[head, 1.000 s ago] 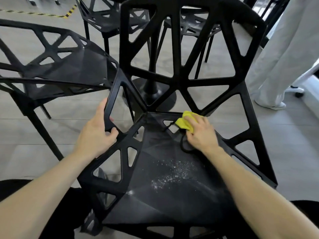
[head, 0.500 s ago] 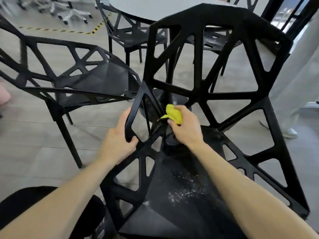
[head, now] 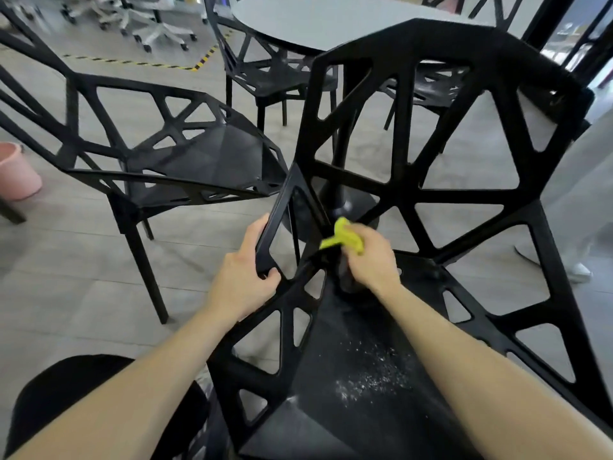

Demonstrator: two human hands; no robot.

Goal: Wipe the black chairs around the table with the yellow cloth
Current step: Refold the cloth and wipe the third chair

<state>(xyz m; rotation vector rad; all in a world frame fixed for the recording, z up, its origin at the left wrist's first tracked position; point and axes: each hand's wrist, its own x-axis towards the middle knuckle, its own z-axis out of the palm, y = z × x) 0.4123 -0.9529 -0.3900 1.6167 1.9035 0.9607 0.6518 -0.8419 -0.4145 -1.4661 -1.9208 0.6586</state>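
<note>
A black lattice chair (head: pixel 441 194) stands right in front of me, its seat speckled with white crumbs (head: pixel 371 380). My left hand (head: pixel 243 278) grips the bar of the chair's left armrest. My right hand (head: pixel 371 257) holds a bunched yellow cloth (head: pixel 345 237) and presses it against the inner corner where the armrest meets the backrest. Most of the cloth is hidden under my fingers.
A second black chair (head: pixel 185 157) stands to the left, two more (head: pixel 265 71) beyond by the round grey table (head: pixel 325 21). A pink bucket (head: pixel 15 171) sits at far left. A person's light trousers (head: pixel 583 194) show at right. Office chairs (head: pixel 146 24) stand far back.
My right hand has carried the cloth from the back of the seat up and left into the armrest corner. The view has tilted up, showing the table. My left hand kept its grip.
</note>
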